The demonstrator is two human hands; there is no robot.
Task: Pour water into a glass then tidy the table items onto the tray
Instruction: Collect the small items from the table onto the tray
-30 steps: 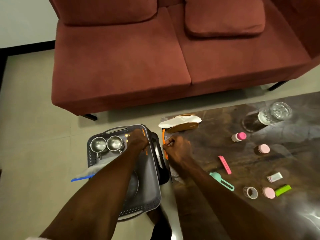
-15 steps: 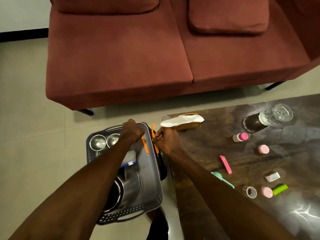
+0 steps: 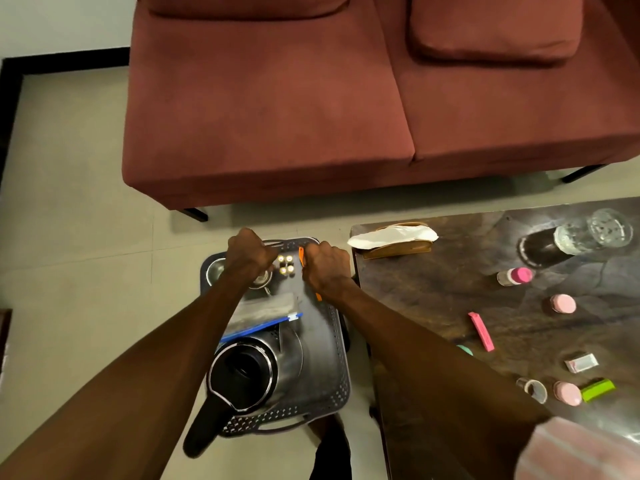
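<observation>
1. Our right hand (image 3: 325, 268) gripped an orange tool (image 3: 301, 256) over the gray tray (image 3: 325, 344); our left hand (image 3: 250, 256) was clenched there, on what we couldn't tell.
2. The kettle (image 3: 252, 370) and zip bag (image 3: 265, 311) already sat on the tray.
3. The glass (image 3: 588, 233) lay tipped on the desk (image 3: 433, 289).
4. Pink jars (image 3: 562, 303), the green piece (image 3: 597, 390) and the napkin holder (image 3: 394, 240) remained to collect, we judged.
</observation>
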